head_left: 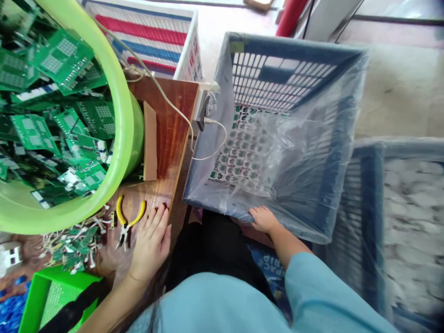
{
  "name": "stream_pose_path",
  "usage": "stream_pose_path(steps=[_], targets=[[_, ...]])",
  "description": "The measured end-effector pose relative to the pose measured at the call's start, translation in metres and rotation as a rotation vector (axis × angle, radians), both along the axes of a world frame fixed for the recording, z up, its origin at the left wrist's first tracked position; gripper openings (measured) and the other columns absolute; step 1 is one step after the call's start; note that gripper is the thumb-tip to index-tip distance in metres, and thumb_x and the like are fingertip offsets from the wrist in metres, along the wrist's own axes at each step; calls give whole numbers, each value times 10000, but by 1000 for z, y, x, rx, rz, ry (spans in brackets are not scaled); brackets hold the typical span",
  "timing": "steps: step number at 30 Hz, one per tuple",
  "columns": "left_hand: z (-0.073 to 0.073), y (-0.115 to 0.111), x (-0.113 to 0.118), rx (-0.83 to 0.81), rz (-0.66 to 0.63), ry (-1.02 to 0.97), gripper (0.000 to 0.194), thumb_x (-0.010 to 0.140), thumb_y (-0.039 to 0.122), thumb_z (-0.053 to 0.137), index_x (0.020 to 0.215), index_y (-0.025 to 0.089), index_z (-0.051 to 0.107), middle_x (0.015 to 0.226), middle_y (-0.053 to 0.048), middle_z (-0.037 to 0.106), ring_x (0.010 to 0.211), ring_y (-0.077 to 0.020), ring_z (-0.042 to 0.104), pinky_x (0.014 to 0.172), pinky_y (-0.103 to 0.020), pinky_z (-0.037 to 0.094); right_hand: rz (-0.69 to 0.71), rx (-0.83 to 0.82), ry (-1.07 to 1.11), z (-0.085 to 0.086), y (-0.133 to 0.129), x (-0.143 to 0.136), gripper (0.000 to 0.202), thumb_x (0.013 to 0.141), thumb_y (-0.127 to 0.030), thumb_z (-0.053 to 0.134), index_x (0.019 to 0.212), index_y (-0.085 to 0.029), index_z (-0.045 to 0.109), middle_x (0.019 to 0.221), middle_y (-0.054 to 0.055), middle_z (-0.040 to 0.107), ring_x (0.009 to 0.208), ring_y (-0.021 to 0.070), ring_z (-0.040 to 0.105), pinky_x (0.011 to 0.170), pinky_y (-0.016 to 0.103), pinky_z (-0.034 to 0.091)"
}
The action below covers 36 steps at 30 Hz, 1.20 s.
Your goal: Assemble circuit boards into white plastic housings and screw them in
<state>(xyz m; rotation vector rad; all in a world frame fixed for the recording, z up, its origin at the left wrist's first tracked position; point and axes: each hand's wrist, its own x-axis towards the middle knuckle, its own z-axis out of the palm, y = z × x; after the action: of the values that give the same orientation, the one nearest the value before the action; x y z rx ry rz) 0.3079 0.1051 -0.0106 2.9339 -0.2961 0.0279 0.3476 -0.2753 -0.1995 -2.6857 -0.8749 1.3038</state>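
My left hand lies flat on the wooden table near its edge, fingers stretched out and holding nothing. Just beyond it are pliers with yellow handles. My right hand has its fingers curled over the near rim of a blue crate lined with clear plastic. Rows of small parts with green bits lie at the crate's bottom, partly under the plastic. A light green tub full of green circuit boards stands on the table at the left.
A striped white basket stands behind the table. Another lined crate with whitish contents is at the right. Board scraps and a green tray lie front left. A white cable hangs by a power strip.
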Motion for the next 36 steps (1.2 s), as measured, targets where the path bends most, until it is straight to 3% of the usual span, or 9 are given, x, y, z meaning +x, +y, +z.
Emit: stream_pose_path(steps=[4,9,19,26,32,34,36], targets=[[-6,2,-2,25,-23,-11,784,816,95,585,1475,166,166,1385,-190,474,1320,-312,399,1016,-522,416,9,3,46,-3,0,2,383,894,-378,535,1214,-169,516,1205,90,546,1077,215,547,939,458,453],[-8,3,-4,54,-41,6,768,808,51,533,1475,132,163,1353,-184,511,1360,-284,334,1066,-484,352,52,-47,45,7,4,14,393,892,-375,538,1229,-173,508,1216,90,541,1090,221,541,952,471,442],[-12,4,-7,81,-52,-11,747,807,46,497,1473,131,171,1411,-129,427,1389,-240,255,1138,-420,237,-1,-156,-37,2,-17,80,404,892,-376,536,1247,-187,499,1282,95,499,1163,243,493,1000,504,391],[-9,4,-7,104,-40,-21,747,791,48,549,1461,124,227,1443,-117,378,1382,-243,279,1151,-415,231,-7,-76,-38,-3,-31,104,379,894,-379,534,1215,-180,521,1235,89,531,1117,226,523,976,483,418],[-10,11,-9,80,-79,-50,806,730,76,575,1461,132,239,1441,-108,345,1345,-244,334,1139,-392,270,-56,-6,6,-2,-35,102,369,888,-386,541,1187,-170,536,1226,89,535,1124,228,518,975,482,416],[-13,14,-7,78,-86,-87,850,678,140,560,1464,182,239,1408,-70,373,1305,-240,380,1087,-372,364,-79,12,13,-1,-35,102,359,885,-387,546,1165,-163,547,1214,87,543,1123,228,518,976,482,413],[-14,15,-1,89,-58,-143,921,594,249,531,1463,237,228,1376,-28,378,1271,-264,401,884,-422,536,-98,35,16,1,-35,102,357,881,-391,550,1152,-158,554,1204,86,549,1126,229,517,982,486,405]])
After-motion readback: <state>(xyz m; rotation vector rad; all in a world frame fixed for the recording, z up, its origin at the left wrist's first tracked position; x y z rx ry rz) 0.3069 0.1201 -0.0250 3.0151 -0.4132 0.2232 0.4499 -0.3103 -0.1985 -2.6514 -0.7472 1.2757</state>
